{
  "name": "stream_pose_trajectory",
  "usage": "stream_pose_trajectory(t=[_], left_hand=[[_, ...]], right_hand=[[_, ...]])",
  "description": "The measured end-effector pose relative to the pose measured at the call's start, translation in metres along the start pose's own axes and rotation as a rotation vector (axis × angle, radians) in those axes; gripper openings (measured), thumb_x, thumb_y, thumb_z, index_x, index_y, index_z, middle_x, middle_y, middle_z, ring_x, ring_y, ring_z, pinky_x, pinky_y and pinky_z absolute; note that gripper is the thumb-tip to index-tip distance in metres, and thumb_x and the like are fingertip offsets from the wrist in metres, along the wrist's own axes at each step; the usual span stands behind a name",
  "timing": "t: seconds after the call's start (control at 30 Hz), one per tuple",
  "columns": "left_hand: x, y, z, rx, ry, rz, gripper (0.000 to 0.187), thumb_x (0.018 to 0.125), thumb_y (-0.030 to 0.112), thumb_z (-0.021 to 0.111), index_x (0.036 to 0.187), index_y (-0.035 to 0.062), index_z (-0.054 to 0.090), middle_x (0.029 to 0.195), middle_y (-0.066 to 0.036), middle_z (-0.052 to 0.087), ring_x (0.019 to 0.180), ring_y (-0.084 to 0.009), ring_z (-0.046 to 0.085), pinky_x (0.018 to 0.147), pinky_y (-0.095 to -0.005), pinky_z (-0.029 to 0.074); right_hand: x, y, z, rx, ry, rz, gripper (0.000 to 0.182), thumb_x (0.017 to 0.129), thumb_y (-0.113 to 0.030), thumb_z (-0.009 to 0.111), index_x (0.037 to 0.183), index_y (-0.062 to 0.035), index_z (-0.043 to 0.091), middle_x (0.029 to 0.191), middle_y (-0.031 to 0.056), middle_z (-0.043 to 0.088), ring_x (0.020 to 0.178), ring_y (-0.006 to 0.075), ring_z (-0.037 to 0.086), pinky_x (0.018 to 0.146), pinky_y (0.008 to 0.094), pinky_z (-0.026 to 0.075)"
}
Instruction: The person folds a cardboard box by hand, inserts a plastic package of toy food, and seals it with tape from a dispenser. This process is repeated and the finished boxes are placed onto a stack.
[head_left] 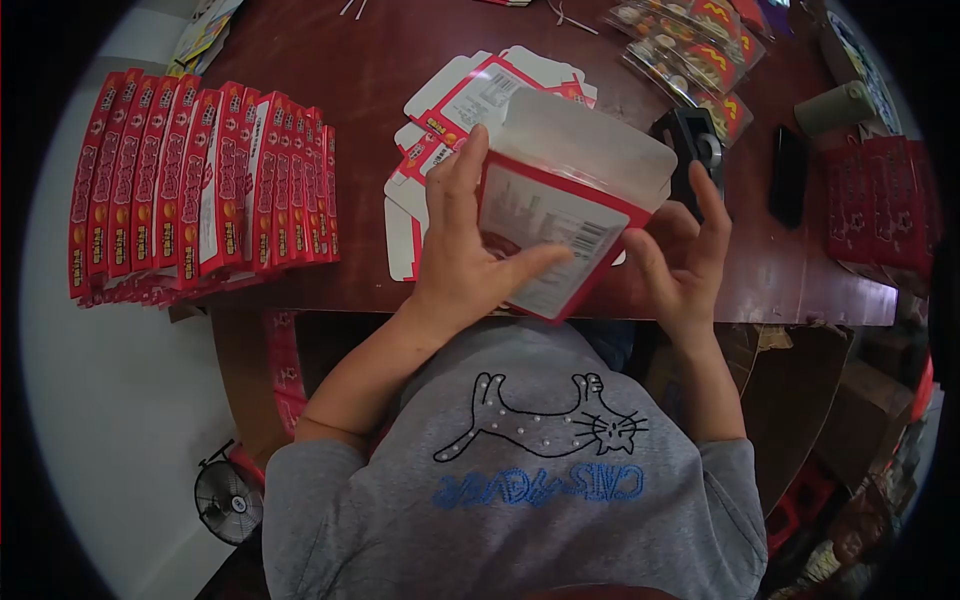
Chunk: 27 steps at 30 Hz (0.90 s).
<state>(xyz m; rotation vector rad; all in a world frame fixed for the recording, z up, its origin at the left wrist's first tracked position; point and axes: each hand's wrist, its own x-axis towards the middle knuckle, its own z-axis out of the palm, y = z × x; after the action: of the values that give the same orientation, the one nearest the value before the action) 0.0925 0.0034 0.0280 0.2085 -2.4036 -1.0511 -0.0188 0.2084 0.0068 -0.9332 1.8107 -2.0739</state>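
A red and white cardboard box (535, 212) with a barcode on its printed panel tilts in front of me. Its pale top flap (590, 135) stands open at the far end. My left hand (455, 265) grips the box from the left, thumb lying across the panel and fingers along the side. At the right edge is my right hand (690, 275), its fingers apart and its thumb tip close to or touching the box's corner. Behind the box lie flattened cartons (485, 95) of the same print, partly hidden by it.
A row of filled-out red boxes (165, 185) stands on the table's left. Packets in clear plastic (690, 50) lie at the far right. Nearby are a black device (690, 130), a dark phone (789, 175), a grey-green cylinder (835, 107) and red packages (875, 205).
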Motion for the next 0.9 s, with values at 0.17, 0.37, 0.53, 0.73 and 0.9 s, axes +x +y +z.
stream_pose_trajectory(t=[0.17, 0.37, 0.53, 0.73, 0.9], left_hand=[[-0.016, -0.031, -0.017, -0.513, -0.235, -0.181, 0.061, 0.093, 0.018, 0.076, 0.143, 0.0036, 0.044, 0.129, -0.015, 0.057, 0.115, -0.0215, 0.063, 0.094, -0.0335, 0.055], [-0.006, -0.03, -0.016, -0.78, -0.057, -0.375, 0.03, 0.097, 0.008, 0.067, 0.124, 0.0015, 0.055, 0.115, -0.009, 0.063, 0.107, -0.0149, 0.063, 0.094, -0.0294, 0.054], [0.004, -0.02, -0.019, -0.926, -0.035, -0.461, 0.019, 0.097, 0.007, 0.068, 0.112, 0.0014, 0.059, 0.11, -0.008, 0.065, 0.106, -0.0128, 0.062, 0.091, -0.0273, 0.053], [0.016, -0.01, -0.022, -0.705, -0.189, -0.446, 0.021, 0.093, 0.011, 0.075, 0.106, 0.0025, 0.061, 0.112, -0.007, 0.067, 0.098, -0.0122, 0.065, 0.084, -0.0262, 0.055], [0.022, -0.009, -0.028, -0.729, -0.281, -0.434, 0.015, 0.092, 0.004, 0.074, 0.102, 0.0014, 0.064, 0.106, -0.008, 0.07, 0.098, -0.0129, 0.066, 0.086, -0.0279, 0.055]], right_hand=[[0.006, 0.0, -0.011, -0.104, -0.241, 0.259, 0.043, 0.095, 0.0, 0.066, 0.137, -0.0016, 0.054, 0.128, 0.0091, 0.062, 0.11, 0.0177, 0.064, 0.096, 0.0311, 0.053], [0.012, 0.006, 0.005, 0.007, -0.096, 0.144, 0.029, 0.096, -0.002, 0.065, 0.125, 0.0004, 0.064, 0.118, 0.0079, 0.066, 0.114, 0.0171, 0.062, 0.097, 0.0304, 0.05], [0.022, -0.005, 0.001, 0.05, -0.137, 0.228, 0.025, 0.095, -0.005, 0.068, 0.119, 0.0007, 0.066, 0.113, 0.0088, 0.068, 0.109, 0.0144, 0.062, 0.093, 0.0276, 0.05], [0.031, -0.02, 0.019, 0.005, -0.062, 0.395, 0.018, 0.095, -0.013, 0.072, 0.106, 0.0014, 0.068, 0.101, 0.0047, 0.069, 0.096, 0.0103, 0.064, 0.085, 0.0254, 0.051], [0.027, -0.019, 0.003, 0.027, -0.082, 0.429, 0.016, 0.095, -0.014, 0.072, 0.1, 0.0009, 0.07, 0.099, 0.0051, 0.071, 0.092, 0.0113, 0.066, 0.083, 0.0265, 0.053]])
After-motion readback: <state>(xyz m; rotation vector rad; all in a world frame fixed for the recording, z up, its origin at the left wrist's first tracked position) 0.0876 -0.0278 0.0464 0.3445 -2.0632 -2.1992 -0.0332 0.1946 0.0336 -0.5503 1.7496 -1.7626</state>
